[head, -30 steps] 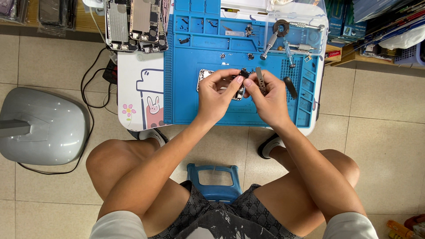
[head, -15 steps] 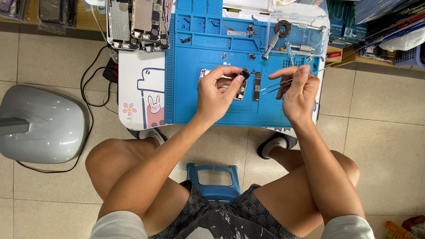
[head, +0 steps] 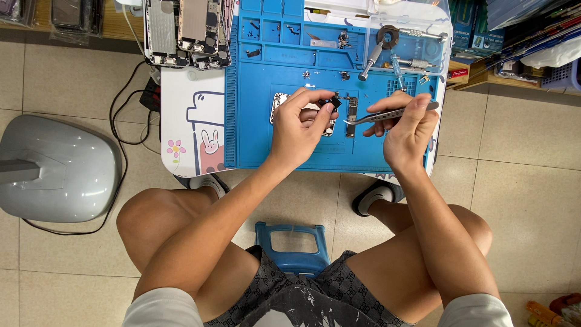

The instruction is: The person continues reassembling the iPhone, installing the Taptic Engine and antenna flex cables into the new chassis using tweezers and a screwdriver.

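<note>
Left hand (head: 299, 130): I see it bare, no glove, ring or watch.
Right hand (head: 407, 130): I see it bare likewise, nothing worn at the wrist.
Forearms: I note both uncovered along their full visible length.
Sleeves (head: 160, 309): I record short, light grey sleeves, showing only at the bottom corners of the view.
Shorts (head: 302, 297): I record dark fabric with a repeating pale pattern, loose at the leg openings.
Legs: I note them bare from the shorts down, knees uncovered.
Footwear (head: 376, 197): I see grey-and-white slip-on shoes, one on each foot, partly hidden under the table edge.
</note>
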